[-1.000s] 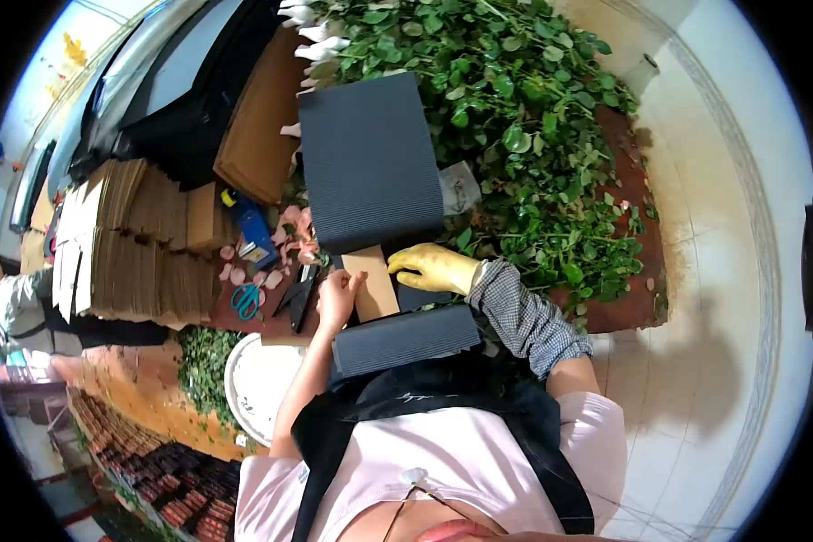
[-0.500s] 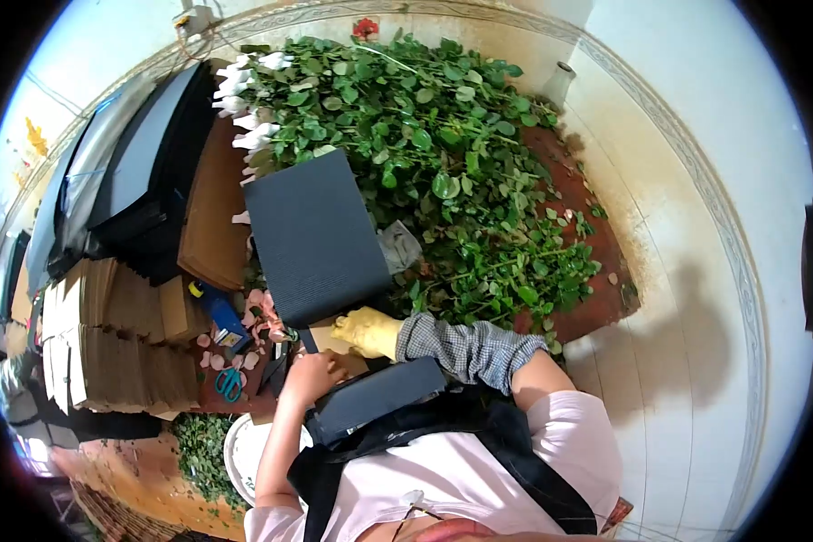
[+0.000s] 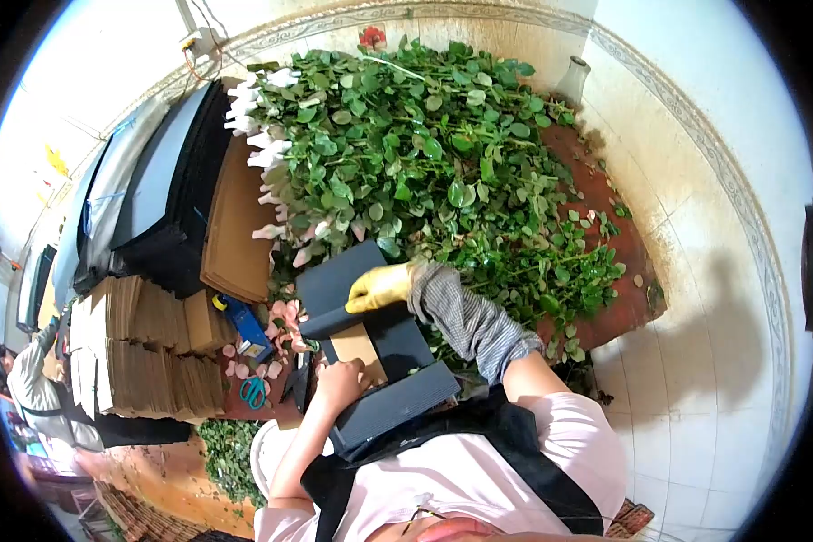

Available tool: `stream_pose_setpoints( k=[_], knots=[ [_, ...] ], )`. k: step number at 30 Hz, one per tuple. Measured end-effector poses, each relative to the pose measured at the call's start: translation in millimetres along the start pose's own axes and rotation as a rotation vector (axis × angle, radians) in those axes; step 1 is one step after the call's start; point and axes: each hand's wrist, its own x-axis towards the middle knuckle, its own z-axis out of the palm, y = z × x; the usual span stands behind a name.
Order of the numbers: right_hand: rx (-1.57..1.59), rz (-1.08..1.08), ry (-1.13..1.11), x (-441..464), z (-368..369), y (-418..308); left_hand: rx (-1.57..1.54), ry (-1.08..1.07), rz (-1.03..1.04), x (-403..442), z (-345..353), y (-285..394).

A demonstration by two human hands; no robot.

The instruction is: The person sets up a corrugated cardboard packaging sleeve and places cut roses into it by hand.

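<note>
A black corrugated cardboard sheet (image 3: 330, 278) is partly folded in front of my body, with raised panels at its far and near sides. A brown cardboard piece (image 3: 359, 345) lies between those panels. My left hand (image 3: 340, 385), bare, has its fingers curled over the near end of the brown piece. My right hand (image 3: 379, 287), in a yellow glove, has bent fingers on the far black panel at its folded edge. Teal-handled scissors (image 3: 254, 392) and a blue box-like object (image 3: 247, 331) lie to the left among pink petals.
Leafy rose stems (image 3: 425, 154), with white-wrapped heads at left, cover the far surface. Stacked brown cardboard (image 3: 144, 375) and tall black sheets (image 3: 167, 181) stand at left. A tiled wall (image 3: 705, 379) bounds the right. Another person (image 3: 41, 397) is at far left.
The far black panel, which stood tall, has folded down lower toward me. My gloved right hand has moved away from my body onto it. More of the brown cardboard shows.
</note>
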Motion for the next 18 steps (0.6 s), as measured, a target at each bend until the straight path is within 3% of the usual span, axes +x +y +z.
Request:
stream_pose_setpoints(
  k=[2,4,7,9,11,13,15,17,18],
  knots=[
    [0.013,0.059,-0.019,-3.3,-2.3,-3.9,0.01,0.003,0.006,-0.7,-2.6,1.5],
    [-0.005,0.021,0.102,-10.6,3.7,-4.6,-0.031,-0.011,-0.009,-2.5,5.7,-2.2],
    [0.028,-0.316,0.485,-16.7,22.4,4.7,-0.09,-0.003,-0.021,-1.0,1.1,1.4],
    [0.658,-0.493,0.39,-17.4,13.6,14.5,-0.015,-0.038,-0.01,-3.1,-10.1,8.1],
    [0.557,-0.541,0.71,-26.8,-25.4,13.7,-0.09,-0.042,-0.046,-3.5,-4.8,5.9],
    [0.294,-0.474,1.105,-31.1,-80.1,20.8,-0.103,-0.071,-0.033,-2.3,-3.9,3.2],
    [0.168,-0.255,1.45,-27.1,-132.5,34.1,-0.12,-0.096,-0.048,-1.6,-4.6,3.8],
    [-0.38,0.372,1.281,-8.6,-174.1,78.6,-0.144,-0.101,-0.076,-0.9,-5.8,4.9],
    [-0.524,0.382,1.234,8.1,-178.3,107.4,-0.132,-0.094,-0.075,-1.6,-6.0,5.1]
  ],
)
